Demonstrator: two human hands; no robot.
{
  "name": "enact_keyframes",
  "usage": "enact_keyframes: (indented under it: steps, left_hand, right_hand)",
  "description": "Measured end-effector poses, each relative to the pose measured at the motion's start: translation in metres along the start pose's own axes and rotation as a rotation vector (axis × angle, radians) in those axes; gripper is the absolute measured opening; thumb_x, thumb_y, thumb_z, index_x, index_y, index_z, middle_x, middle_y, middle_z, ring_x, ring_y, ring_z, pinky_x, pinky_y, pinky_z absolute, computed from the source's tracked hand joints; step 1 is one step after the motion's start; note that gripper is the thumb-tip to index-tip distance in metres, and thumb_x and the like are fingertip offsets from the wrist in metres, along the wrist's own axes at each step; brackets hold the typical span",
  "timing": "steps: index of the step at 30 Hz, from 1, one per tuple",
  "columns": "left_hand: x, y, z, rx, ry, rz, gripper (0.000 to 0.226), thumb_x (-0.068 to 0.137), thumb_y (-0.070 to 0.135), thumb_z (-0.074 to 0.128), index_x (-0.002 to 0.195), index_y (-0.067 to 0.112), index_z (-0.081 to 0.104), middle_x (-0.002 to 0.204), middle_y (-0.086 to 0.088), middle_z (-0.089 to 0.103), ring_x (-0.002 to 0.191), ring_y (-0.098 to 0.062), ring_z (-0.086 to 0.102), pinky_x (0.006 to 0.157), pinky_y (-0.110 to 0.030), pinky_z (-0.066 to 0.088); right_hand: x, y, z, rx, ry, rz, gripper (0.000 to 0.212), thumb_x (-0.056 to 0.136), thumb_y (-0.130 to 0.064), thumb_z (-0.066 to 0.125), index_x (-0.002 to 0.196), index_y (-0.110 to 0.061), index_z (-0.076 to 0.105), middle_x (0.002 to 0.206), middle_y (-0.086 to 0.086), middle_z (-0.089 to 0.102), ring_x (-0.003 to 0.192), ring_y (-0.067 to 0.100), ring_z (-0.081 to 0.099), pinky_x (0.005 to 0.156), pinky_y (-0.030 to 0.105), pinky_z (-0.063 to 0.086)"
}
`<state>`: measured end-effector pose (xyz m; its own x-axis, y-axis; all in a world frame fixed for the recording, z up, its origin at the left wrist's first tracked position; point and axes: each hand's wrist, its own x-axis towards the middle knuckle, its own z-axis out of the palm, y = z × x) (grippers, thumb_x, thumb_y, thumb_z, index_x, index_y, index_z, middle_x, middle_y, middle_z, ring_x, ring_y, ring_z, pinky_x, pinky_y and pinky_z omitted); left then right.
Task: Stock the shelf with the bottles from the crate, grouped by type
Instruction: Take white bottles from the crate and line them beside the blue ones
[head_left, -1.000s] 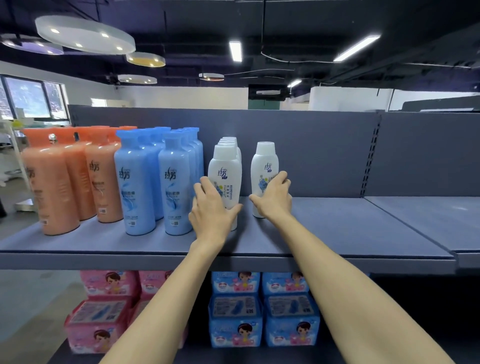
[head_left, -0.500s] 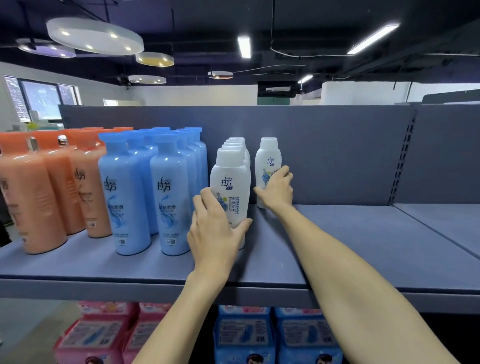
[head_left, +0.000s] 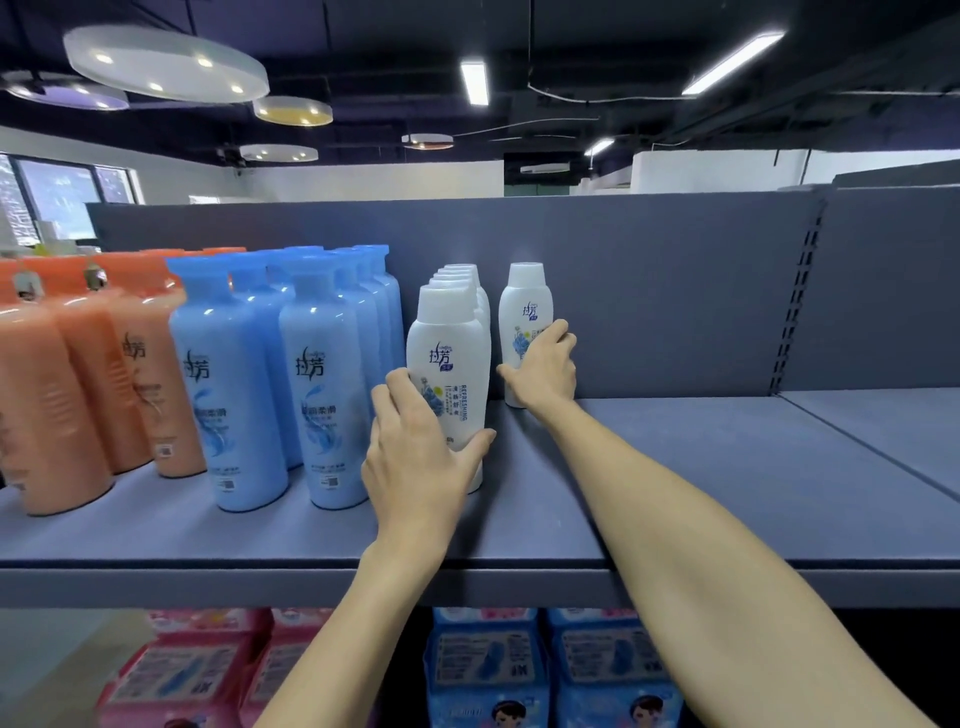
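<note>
A grey shelf (head_left: 701, 483) carries bottles in groups: orange bottles (head_left: 57, 395) at the left, blue bottles (head_left: 317, 384) beside them, then a row of white bottles. My left hand (head_left: 415, 452) grips the lower part of the front white bottle (head_left: 449, 358) of that row. My right hand (head_left: 543, 369) holds a single white bottle (head_left: 524, 312) that stands far back near the rear panel, to the right of the row. No crate is in view.
The rear panel (head_left: 675, 291) closes the shelf behind the bottles. A second grey shelf section (head_left: 893, 421) adjoins on the right. Pink packs (head_left: 176, 670) and blue packs (head_left: 488, 670) sit on the level below.
My right hand has pushed the single white bottle farther back toward the rear panel. My left hand stays on the front white bottle. The camera has come closer to the shelf.
</note>
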<state>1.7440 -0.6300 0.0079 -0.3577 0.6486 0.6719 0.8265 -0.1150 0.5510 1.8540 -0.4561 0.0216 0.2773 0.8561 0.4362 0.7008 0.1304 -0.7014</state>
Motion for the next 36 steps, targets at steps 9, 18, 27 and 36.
enact_keyframes:
  steps: [9,18,27,36]
  left_hand:
    - [-0.005,0.01,-0.011,-0.019,-0.055,-0.036,0.071,0.07,0.044,0.081,0.115,0.012,0.036,0.113,-0.006,0.045,0.103,-0.033,0.056,0.072,-0.044,0.048]
    - [-0.032,0.032,-0.035,-0.12,-0.045,-0.019,0.089,0.073,0.027,0.084,0.143,0.014,0.03,0.134,-0.005,0.037,0.12,-0.028,0.049,0.083,-0.045,0.048]
    - [-0.111,-0.007,-0.073,-0.19,-0.147,0.27,0.059,0.077,0.02,0.078,0.129,0.02,0.048,0.122,0.005,0.047,0.1,-0.009,0.055,0.081,-0.027,0.05]
    - [-0.162,-0.05,-0.054,-0.158,-0.39,0.293,0.05,0.079,0.022,0.074,0.123,0.02,0.051,0.115,0.008,0.051,0.098,-0.013,0.058,0.078,-0.038,0.055]
  right_hand:
    - [-0.03,-0.007,-0.043,-0.033,-0.128,0.017,0.081,0.077,-0.023,0.083,0.131,0.0,0.028,0.13,0.019,0.037,0.116,0.041,0.053,0.086,0.041,0.047]
    - [-0.083,-0.002,-0.115,-0.23,-0.214,-0.179,0.054,0.081,-0.022,0.075,0.109,-0.011,0.03,0.111,0.012,0.044,0.095,0.036,0.051,0.068,0.037,0.038]
    - [-0.223,0.035,-0.154,0.028,-0.064,-0.437,0.049,0.083,-0.033,0.073,0.124,-0.021,0.048,0.116,-0.003,0.059,0.101,0.014,0.061,0.08,0.043,0.056]
    - [-0.287,0.091,-0.136,0.062,-0.166,-0.402,0.047,0.084,-0.035,0.073,0.123,-0.022,0.052,0.11,-0.008,0.061,0.094,0.007,0.061,0.076,0.036,0.057]
